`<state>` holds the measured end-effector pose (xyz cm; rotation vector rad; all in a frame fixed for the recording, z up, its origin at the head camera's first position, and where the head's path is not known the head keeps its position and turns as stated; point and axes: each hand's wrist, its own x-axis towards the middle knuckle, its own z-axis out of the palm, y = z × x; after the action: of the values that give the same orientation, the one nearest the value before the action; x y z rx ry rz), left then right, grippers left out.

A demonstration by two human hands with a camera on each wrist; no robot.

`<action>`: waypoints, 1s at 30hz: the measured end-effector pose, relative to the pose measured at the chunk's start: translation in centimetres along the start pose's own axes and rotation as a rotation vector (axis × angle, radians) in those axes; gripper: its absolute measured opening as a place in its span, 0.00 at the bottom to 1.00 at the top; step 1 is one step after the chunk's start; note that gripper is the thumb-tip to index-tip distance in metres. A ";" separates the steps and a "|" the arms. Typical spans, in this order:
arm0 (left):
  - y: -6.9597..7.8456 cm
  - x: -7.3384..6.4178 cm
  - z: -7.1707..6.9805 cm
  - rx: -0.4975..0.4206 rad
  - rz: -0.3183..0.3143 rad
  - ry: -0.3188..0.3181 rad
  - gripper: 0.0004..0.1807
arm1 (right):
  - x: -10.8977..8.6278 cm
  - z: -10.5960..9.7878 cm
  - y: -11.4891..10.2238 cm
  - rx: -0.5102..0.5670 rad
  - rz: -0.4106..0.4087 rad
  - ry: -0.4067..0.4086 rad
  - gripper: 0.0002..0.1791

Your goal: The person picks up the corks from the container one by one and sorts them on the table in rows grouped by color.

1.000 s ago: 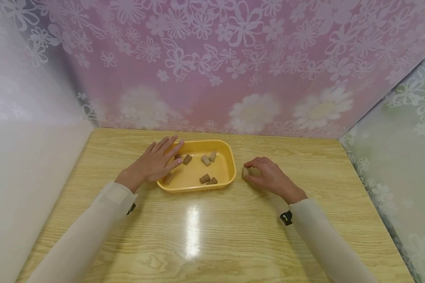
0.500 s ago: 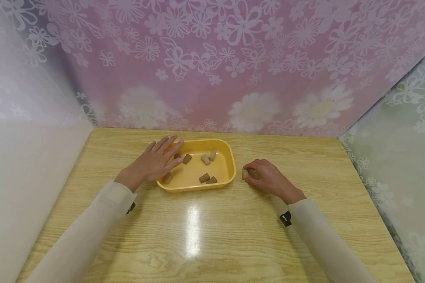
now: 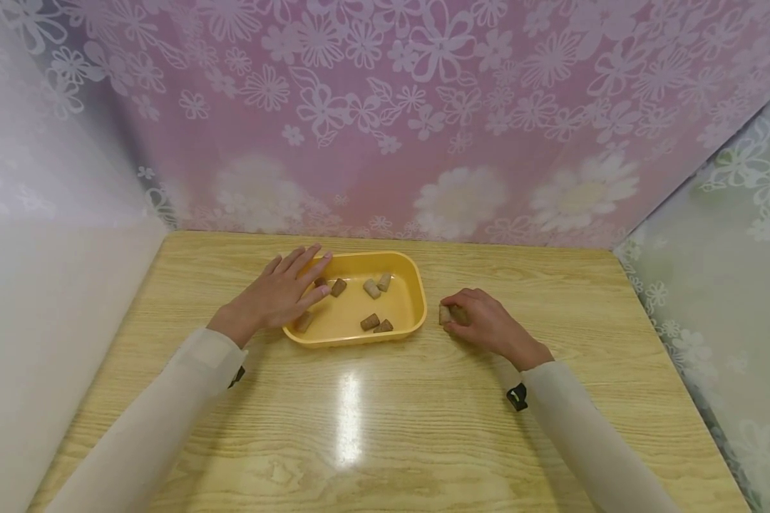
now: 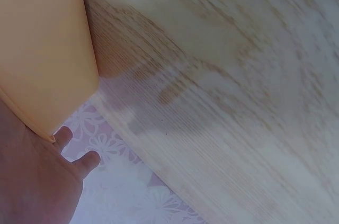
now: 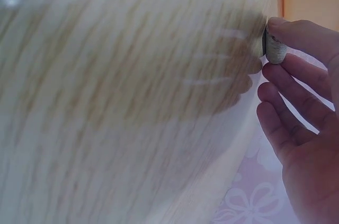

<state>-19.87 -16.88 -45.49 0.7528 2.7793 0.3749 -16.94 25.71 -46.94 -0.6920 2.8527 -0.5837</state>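
Several corks, some pale and some darker brown, lie in a shallow yellow tray; one of the brown corks is near its front wall. Across the tray's left end rests my left hand, fingers spread and fairly straight over the rim. The left wrist view has that hand against the tray's outer wall. To the right of the tray, my right hand pinches a pale cork at the tabletop. Seen from the right wrist, the cork is between thumb and fingers, with the other fingers loosely bent.
The wood-grain table carries a bright light reflection in front of the tray. A pink flowered backdrop rises at the table's far edge. Pale panels stand on the left and right.
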 end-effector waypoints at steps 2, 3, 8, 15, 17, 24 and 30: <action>0.0 0.0 0.0 -0.001 -0.001 0.001 0.41 | 0.0 0.0 0.0 -0.002 0.000 0.002 0.25; 0.0 0.0 0.0 -0.002 0.000 0.001 0.41 | -0.1 0.0 0.0 -0.004 -0.002 0.002 0.25; -0.1 0.0 0.1 0.003 -0.001 0.000 0.41 | -0.1 -0.1 -0.1 -0.012 -0.001 0.008 0.25; -0.3 0.1 0.2 0.001 0.003 0.009 0.42 | -0.1 -0.5 -0.2 -0.011 -0.007 0.022 0.27; -0.3 0.2 0.3 0.003 0.004 0.010 0.42 | -0.1 -0.7 -0.4 -0.001 -0.011 0.030 0.27; -0.3 0.1 0.2 0.000 0.002 0.005 0.42 | 0.2 -1.6 -1.2 0.015 -0.018 0.055 0.25; -0.4 0.2 0.3 0.005 0.005 0.008 0.42 | 0.8 -2.4 -2.3 0.023 -0.070 0.090 0.26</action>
<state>-20.11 -17.05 -45.90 0.7607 2.7876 0.3728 -17.28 24.20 -43.88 -0.7832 2.9092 -0.6739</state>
